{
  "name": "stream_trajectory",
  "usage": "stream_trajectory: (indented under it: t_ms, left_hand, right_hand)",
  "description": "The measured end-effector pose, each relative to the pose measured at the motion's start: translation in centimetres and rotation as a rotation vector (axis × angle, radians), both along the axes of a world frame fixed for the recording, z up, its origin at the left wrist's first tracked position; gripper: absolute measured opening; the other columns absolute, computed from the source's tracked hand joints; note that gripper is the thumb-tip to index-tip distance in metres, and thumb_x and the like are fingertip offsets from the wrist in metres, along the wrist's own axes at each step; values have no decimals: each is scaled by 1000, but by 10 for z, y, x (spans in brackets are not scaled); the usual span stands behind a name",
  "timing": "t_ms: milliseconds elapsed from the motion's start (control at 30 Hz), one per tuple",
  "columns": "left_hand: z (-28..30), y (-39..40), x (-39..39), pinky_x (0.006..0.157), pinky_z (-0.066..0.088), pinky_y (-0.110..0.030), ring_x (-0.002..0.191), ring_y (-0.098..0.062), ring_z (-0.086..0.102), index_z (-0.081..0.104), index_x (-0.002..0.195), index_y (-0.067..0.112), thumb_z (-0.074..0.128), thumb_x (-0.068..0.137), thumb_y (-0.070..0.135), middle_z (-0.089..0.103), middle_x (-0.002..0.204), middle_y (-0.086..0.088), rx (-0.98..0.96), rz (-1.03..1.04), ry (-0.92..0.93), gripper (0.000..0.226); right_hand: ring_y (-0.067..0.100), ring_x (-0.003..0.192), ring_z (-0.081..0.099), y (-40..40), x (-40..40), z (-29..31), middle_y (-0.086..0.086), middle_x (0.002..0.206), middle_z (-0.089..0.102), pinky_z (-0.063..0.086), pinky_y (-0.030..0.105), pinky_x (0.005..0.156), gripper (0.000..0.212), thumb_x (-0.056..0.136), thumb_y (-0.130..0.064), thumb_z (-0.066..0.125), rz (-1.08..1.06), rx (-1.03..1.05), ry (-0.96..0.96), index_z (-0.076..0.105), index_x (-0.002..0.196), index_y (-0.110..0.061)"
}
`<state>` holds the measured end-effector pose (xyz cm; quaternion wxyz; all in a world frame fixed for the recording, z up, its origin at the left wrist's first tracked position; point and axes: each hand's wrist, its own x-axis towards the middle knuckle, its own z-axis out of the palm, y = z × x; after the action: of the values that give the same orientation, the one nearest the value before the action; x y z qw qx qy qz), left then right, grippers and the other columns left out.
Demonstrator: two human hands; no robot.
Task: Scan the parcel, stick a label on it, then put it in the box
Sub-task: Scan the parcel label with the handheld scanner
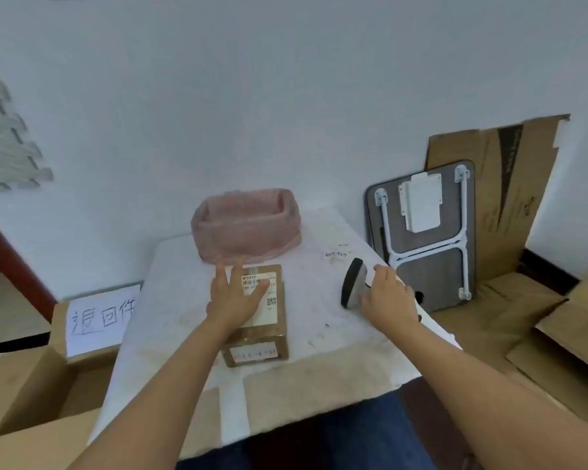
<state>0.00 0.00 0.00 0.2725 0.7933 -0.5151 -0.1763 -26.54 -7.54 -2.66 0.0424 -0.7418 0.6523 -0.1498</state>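
A brown cardboard parcel (269, 337) lies in the middle of the white table (336, 330), with a white shipping label (269, 300) on its top and a small sticker on its near side. My left hand (233, 296) rests flat on the parcel's top, fingers spread, partly covering the label. To the right, my right hand (387, 293) is wrapped around the handle of a grey and black barcode scanner (352, 283), whose head points left toward the parcel. An open cardboard box (24, 395) stands at the lower left, beside the table.
A pink bag-lined basket (246, 223) sits at the back of the table. A paper sign with handwritten characters (101, 318) is fixed to the box on the left. A folded small table (425, 232) and flattened cardboard (510, 198) lean on the wall at right.
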Motion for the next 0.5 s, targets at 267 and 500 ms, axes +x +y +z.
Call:
stream_trajectory:
  t_ms: [267,500]
  left_hand:
    - [-15,26,7,116,26,-40,152,-23,15,5,158,29,61,90,51,-25,164,3,19,40,288,91]
    - [-34,40,16,116,30,-42,152,-22,17,4,158,32,70,84,48,-16,166,5,20,113,581,100]
  right_hand:
    - [34,111,54,18,-1,-1,14,126,51,42,38,79,40,87,-18,52,-23,251,-2,39,122,-4]
    - [30,84,62,29,35,26,8,97,60,49,35,68,42,81,-36,60,-2,289,-538,44,110,-11]
